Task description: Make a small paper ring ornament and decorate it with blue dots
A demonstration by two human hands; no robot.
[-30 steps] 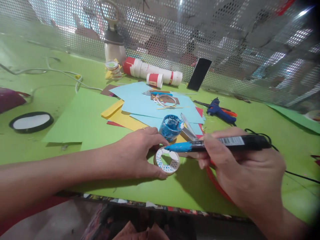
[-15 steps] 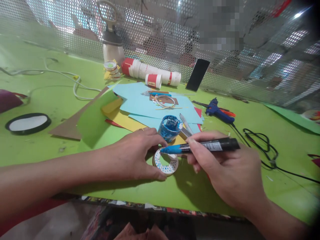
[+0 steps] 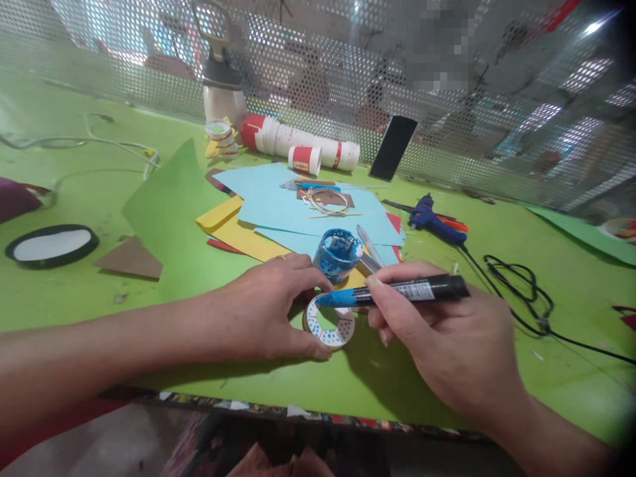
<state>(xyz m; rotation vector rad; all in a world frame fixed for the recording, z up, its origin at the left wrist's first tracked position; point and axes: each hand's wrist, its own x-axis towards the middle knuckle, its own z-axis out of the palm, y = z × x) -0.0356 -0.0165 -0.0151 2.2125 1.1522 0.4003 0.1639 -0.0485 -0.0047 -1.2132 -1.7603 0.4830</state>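
Observation:
Flat on the green table lies a small white ring (image 3: 329, 338), split into sections by dark lines and speckled with blue and dark dots. My left hand (image 3: 273, 308) grips the ring's left side between thumb and fingers. In my right hand (image 3: 442, 331) is a black marker (image 3: 417, 289) with a blue-stained front end, held like a pen. Its tip is at the ring's upper left; whether it touches cannot be seen. Just behind the ring stands an open jar (image 3: 338, 254) smeared with blue paint.
Light blue paper (image 3: 278, 205), a yellow sheet (image 3: 228, 225) and a curled green sheet (image 3: 169, 212) lie behind my hands. A glue gun (image 3: 432, 222) with its black cord is at right. Paper cups (image 3: 305, 160), a phone (image 3: 394, 148) and a spray bottle (image 3: 223, 93) stand farther back.
The green sheet at left has swung up and left, uncovering more of itself and hiding part of the brown card. The marker has shifted slightly left along the ring.

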